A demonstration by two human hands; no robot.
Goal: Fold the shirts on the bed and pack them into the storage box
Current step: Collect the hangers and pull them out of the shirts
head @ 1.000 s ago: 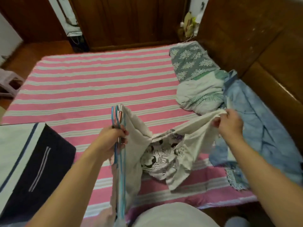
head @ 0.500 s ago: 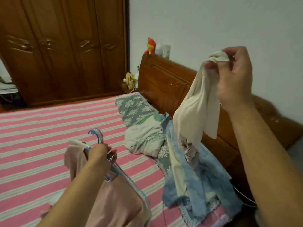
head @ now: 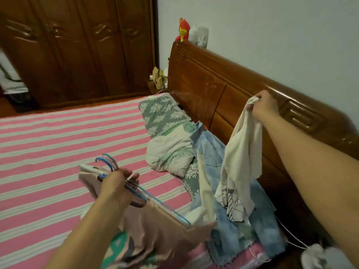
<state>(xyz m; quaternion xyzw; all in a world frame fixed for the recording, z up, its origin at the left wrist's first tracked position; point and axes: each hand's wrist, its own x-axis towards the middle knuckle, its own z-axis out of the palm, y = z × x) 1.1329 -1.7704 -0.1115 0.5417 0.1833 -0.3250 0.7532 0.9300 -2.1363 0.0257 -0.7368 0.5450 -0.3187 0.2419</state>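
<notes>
The right hand (head: 264,105) is raised in front of the wooden headboard (head: 223,88), its fingers pinched tight on the top edge of a cream printed shirt (head: 240,152), which hangs straight down with its dark-patterned lower part dangling over the clothes beside the headboard. The left hand (head: 116,187) is lower and farther from the headboard, fingers curled round the necks of a bunch of blue hangers (head: 108,162); their hooks stick up past the knuckles and a thin blue wire arm runs down and out from the fist. A dusty pink garment (head: 155,228) hangs from these hangers and drapes toward the near bed edge.

Against the foot of the headboard lies a light blue denim shirt (head: 219,158), spread over grey lace-patterned cloth. Beside it, farther along the headboard, sits a crumpled white bundle with a green leaf print (head: 171,154), and beyond that a grey floral pillow (head: 161,115). All rest on the pink-and-white striped bedsheet (head: 58,144). On top of the headboard, at its far end, stands a red toy figure (head: 183,29). A dark wooden wardrobe (head: 77,47) fills the wall past that end. No storage box is in view.
</notes>
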